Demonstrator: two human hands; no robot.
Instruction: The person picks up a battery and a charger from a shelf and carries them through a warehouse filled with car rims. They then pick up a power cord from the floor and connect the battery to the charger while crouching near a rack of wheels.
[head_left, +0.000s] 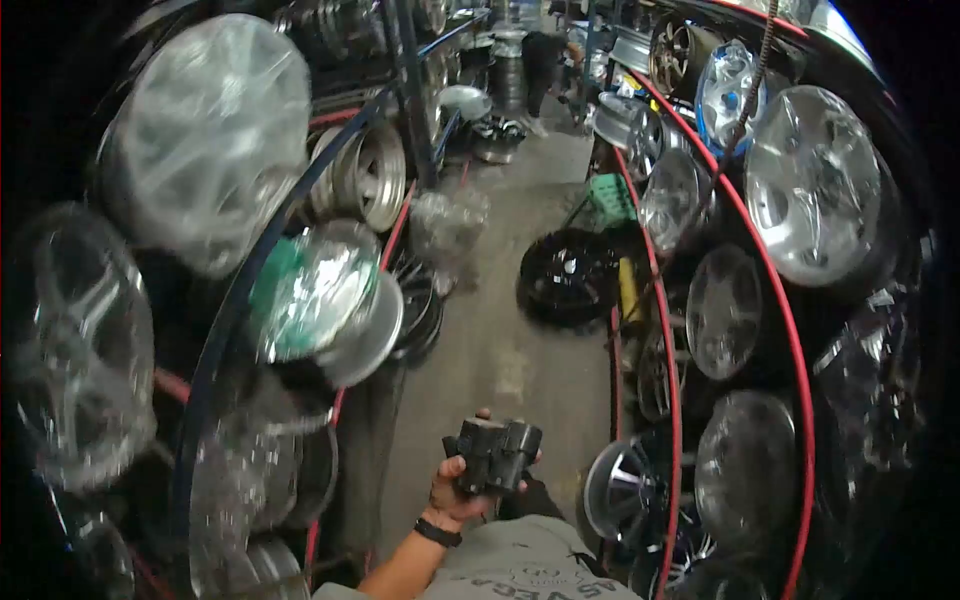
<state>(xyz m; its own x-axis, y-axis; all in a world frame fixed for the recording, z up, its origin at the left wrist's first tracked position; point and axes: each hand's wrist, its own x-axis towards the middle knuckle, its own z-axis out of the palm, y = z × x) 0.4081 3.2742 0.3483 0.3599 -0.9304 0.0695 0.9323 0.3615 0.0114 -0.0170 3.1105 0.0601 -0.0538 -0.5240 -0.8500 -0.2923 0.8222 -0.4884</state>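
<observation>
My left hand (449, 494), with a black band on its wrist, is closed around a black part with two short cylinders side by side (493, 455). It holds the part low in front of my grey shirt. The thumb presses on the part's left side, and bits of finger show at its top and right edges. What kind of part it is, I cannot make out. No right forearm appears, and my right hand is not in view.
Wheel rims, many in plastic film, crowd both sides of the aisle (500, 340), including a large wrapped rim (815, 185). Red rails (765, 265) edge the right racks. A black rim (570, 277) and a green box (611, 200) stand ahead. Farther back is a person in dark clothing (541, 70).
</observation>
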